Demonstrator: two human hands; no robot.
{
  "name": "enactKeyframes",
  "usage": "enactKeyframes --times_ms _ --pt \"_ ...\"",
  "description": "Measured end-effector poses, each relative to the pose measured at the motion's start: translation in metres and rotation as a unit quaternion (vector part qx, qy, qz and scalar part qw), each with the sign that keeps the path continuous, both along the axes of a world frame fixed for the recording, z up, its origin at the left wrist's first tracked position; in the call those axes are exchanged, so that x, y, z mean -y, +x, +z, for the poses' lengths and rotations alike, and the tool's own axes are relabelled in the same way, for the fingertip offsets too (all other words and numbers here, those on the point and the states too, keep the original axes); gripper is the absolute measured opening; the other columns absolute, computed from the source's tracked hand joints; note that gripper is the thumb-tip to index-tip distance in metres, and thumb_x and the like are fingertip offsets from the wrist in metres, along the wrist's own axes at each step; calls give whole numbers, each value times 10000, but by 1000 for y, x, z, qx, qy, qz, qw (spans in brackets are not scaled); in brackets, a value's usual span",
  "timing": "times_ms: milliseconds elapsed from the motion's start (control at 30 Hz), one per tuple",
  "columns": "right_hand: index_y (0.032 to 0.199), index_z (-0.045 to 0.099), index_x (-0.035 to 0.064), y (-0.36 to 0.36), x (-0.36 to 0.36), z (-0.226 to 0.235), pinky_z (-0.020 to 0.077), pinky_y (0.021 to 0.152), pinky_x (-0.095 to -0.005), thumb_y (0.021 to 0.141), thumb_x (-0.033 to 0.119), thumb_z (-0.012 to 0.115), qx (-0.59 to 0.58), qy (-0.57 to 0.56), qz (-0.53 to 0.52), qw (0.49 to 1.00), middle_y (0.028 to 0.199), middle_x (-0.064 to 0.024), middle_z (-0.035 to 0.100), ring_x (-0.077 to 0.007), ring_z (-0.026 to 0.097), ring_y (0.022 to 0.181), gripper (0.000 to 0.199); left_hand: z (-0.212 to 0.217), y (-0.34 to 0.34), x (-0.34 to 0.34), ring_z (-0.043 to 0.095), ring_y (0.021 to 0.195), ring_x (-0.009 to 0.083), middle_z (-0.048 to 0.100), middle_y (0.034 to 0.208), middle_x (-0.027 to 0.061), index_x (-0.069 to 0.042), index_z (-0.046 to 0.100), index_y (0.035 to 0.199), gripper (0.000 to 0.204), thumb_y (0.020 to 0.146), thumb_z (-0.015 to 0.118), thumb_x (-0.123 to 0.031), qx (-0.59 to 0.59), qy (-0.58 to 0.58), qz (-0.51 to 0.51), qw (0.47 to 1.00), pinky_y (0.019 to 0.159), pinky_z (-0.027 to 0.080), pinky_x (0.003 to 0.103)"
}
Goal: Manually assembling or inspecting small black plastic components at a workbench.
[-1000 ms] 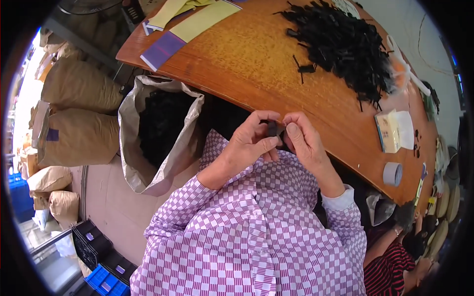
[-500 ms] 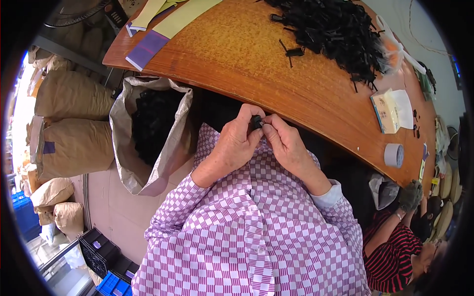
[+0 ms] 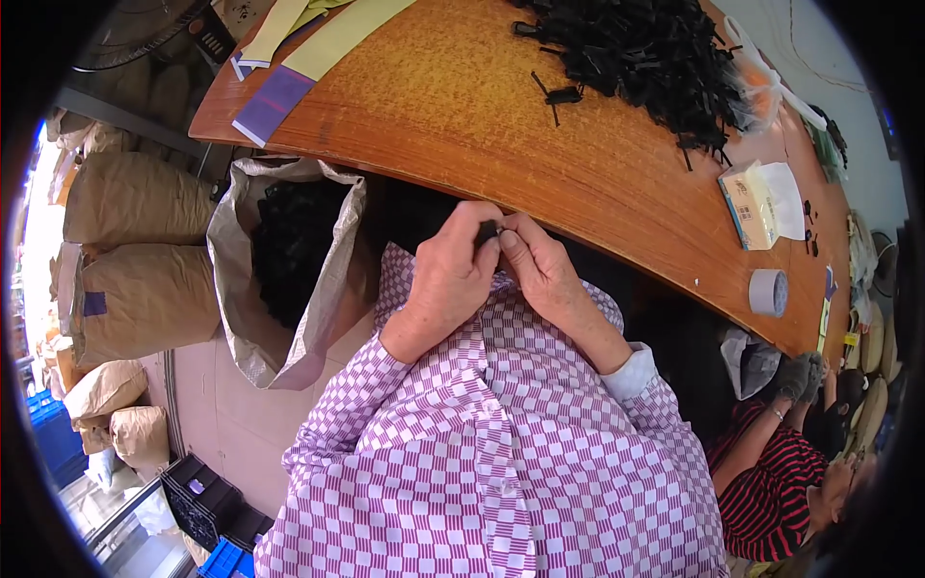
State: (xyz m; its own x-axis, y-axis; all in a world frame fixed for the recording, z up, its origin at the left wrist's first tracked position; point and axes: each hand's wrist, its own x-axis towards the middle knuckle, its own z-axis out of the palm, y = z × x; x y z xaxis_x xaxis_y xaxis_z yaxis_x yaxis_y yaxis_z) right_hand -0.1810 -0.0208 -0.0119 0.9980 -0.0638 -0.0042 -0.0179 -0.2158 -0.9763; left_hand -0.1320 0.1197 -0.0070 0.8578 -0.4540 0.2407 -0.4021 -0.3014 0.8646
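Close to my body, just off the table's front edge, both hands meet around a small black plastic part (image 3: 487, 232). My left hand (image 3: 445, 273) is closed around it, thumb and bent fingers covering most of its body. Thumb and fingertips of my right hand (image 3: 545, 271) pinch its right side. Its exact kind is hidden by the fingers. On the wooden table (image 3: 414, 125) a large heap of similar black parts (image 3: 646, 58) lies at the far right. One loose black part with thin arms (image 3: 561, 95) lies just left of the heap.
At my left stands an open woven sack (image 3: 231, 260) with black parts inside. Brown paper sacks (image 3: 140, 299) stand beyond it. Yellow and purple strips (image 3: 275, 101), a tissue pack (image 3: 756, 207) and a tape roll (image 3: 768, 292) lie on the table. A gloved co-worker (image 3: 771, 472) sits at the right.
My hands have closed in more tightly, and less of the black part shows. The whole view has shifted slightly. At the right, the co-worker's gloved hands have moved a little.
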Motion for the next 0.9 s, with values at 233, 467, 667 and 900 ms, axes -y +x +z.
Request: enactKeyframes --times_ms 233,467,667,900 --pt "1037 540 19 1 3 17 313 424 -163 977 205 482 -80 209 15 975 751 -17 571 -32 422 486 204 15 16 -21 523 687 92 572 879 65 -74 484 1191 242 951 450 -75 -491 -475 -134 718 581 431 179" --pt "1081 554 25 2 14 11 314 419 -155 941 280 552 -64 293 11 954 764 -20 610 -37 482 514 291 9 9 -18 547 769 116 574 945 79 -69 421 1344 405 951 494 -133 -540 -411 -117 725 622 455 206" --pt "1142 563 32 2 15 7 352 483 -149 927 321 571 -89 318 56 942 780 1 607 -39 536 599 360 7 6 -17 547 699 104 583 900 58 -75 421 1342 413 957 499 -202 -537 -337 -233 737 583 427 196" --pt "1002 584 0 4 16 0 411 573 -182 940 226 567 -1 128 14 992 774 6 564 -40 517 667 235 12 2 -9 609 760 124 599 962 79 -64 445 1316 374 944 486 -65 -342 -188 -203 898 637 505 224"
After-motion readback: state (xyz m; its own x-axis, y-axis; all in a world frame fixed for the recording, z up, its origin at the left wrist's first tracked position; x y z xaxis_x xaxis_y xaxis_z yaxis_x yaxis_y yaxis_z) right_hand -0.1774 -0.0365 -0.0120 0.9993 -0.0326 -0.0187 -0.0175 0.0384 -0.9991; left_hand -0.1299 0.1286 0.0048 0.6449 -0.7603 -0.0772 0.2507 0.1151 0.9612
